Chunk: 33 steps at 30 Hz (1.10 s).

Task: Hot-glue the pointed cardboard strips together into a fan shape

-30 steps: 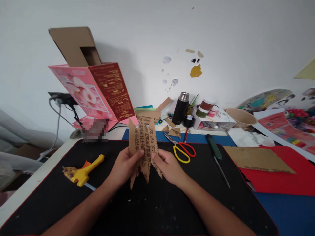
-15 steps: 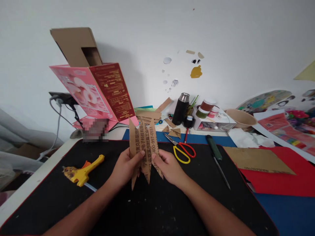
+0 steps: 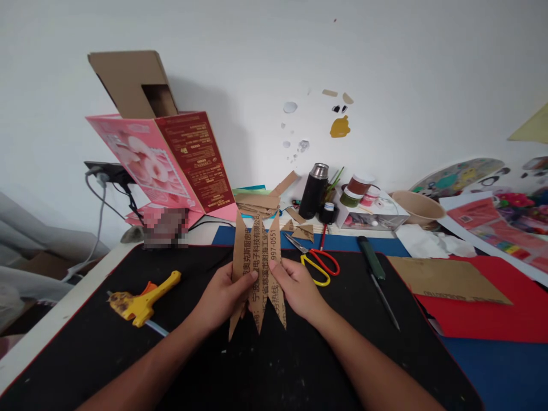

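Note:
Between my two hands, upright above the black mat, are cut cardboard pieces (image 3: 260,268) with pointed ends and printed dark characters. They stand side by side and partly overlap, so I cannot tell whether they are joined. My left hand (image 3: 229,294) grips the left side, its thumb lying across the front and its fingers behind. On the right edge my right hand (image 3: 297,285) pinches the cardboard, thumb in front. The scissors (image 3: 319,265), with one red and one yellow handle, lie just beyond my right hand.
A yellow glue gun (image 3: 143,299) rests on the left of the black mat (image 3: 274,377). To the right lies a green-handled knife (image 3: 372,260). Behind stand a pink box (image 3: 158,160), a black thermos (image 3: 314,191) and paint jars (image 3: 355,191). A flat cardboard sheet (image 3: 449,278) covers part of red paper.
Both hands have shifted slightly right and toward me with the cardboard pieces. The pieces now sit closer together, with the right one nearer the middle one.

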Each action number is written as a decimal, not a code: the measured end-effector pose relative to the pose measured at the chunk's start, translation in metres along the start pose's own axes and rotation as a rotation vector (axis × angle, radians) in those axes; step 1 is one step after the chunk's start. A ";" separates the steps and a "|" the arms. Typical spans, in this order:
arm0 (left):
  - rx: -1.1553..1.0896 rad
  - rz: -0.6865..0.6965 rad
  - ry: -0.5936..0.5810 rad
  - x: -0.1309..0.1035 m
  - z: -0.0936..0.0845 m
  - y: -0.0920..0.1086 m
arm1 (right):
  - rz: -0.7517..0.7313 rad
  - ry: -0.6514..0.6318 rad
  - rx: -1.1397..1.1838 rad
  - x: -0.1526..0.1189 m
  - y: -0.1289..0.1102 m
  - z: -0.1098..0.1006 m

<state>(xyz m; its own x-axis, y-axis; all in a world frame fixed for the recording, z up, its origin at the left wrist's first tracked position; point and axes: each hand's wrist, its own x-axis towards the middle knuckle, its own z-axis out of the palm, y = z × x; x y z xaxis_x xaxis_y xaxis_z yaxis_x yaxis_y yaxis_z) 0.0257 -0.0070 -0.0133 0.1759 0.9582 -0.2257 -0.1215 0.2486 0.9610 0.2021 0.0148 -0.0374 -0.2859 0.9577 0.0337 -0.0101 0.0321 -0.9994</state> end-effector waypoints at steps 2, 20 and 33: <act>0.036 0.021 0.024 0.001 0.001 -0.002 | -0.012 0.023 -0.074 0.000 0.001 -0.001; 0.035 -0.020 -0.063 0.003 -0.006 -0.005 | 0.098 -0.031 0.041 0.003 0.000 -0.006; 0.185 0.069 0.038 0.003 0.000 -0.003 | 0.044 0.007 -0.105 0.009 0.009 -0.014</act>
<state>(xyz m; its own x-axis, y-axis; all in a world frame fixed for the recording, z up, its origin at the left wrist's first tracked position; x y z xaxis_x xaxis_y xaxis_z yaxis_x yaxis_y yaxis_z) 0.0263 -0.0050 -0.0170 0.1360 0.9776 -0.1603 0.0506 0.1548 0.9867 0.2124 0.0277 -0.0461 -0.2770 0.9608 -0.0103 0.1028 0.0190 -0.9945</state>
